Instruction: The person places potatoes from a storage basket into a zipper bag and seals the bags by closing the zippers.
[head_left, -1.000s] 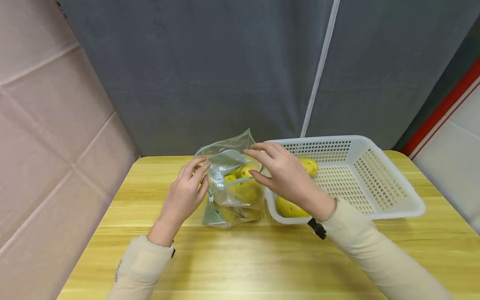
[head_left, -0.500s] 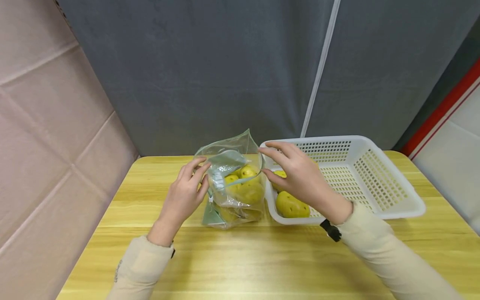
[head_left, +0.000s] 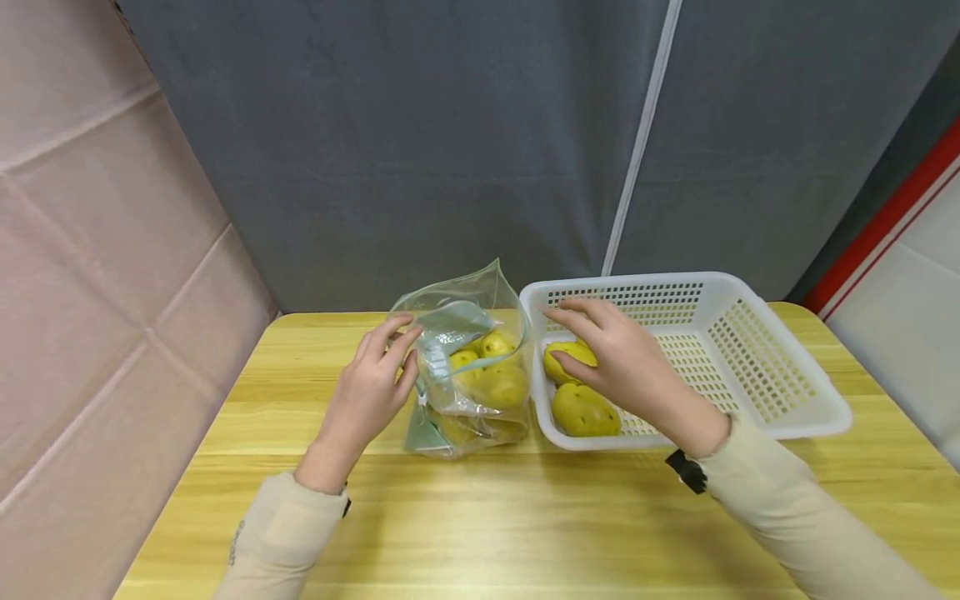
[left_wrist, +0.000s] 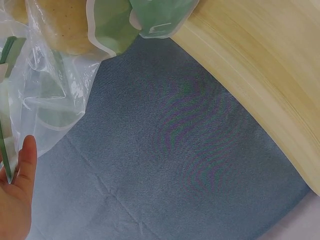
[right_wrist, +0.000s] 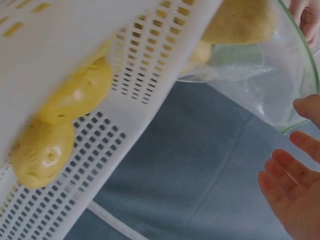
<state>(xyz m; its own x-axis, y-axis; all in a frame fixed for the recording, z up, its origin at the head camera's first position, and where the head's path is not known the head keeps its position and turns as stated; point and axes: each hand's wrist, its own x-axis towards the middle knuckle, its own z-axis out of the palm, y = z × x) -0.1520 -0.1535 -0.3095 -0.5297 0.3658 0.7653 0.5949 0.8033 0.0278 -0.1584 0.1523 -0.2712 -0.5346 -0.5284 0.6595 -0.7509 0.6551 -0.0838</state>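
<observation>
A clear zip bag (head_left: 480, 400) with a pale green rim stands on the table, its mouth spread and several potatoes (head_left: 501, 383) inside. My left hand (head_left: 371, 387) grips the bag's left rim; in the left wrist view its thumb (left_wrist: 29, 160) lies beside the green strip. Over the left part of the white basket (head_left: 780, 367), my right hand (head_left: 626, 358) hovers with loosely bent fingers, holding nothing. Below and beside it, yellow potatoes (head_left: 585, 410) lie in the basket. In the right wrist view, the right hand (right_wrist: 295, 185) is apart from the potatoes (right_wrist: 42, 155).
The perforated basket stands close beside the bag on the wooden table (head_left: 480, 525). Behind the table hangs a grey curtain (head_left: 420, 167). A pale padded wall (head_left: 97, 292) rises on the left, and a red-edged white panel (head_left: 907, 308) on the right.
My right hand has let go of the bag's right rim and moved right, over the basket. The left hand has stayed in place, and the bag's mouth remains spread.
</observation>
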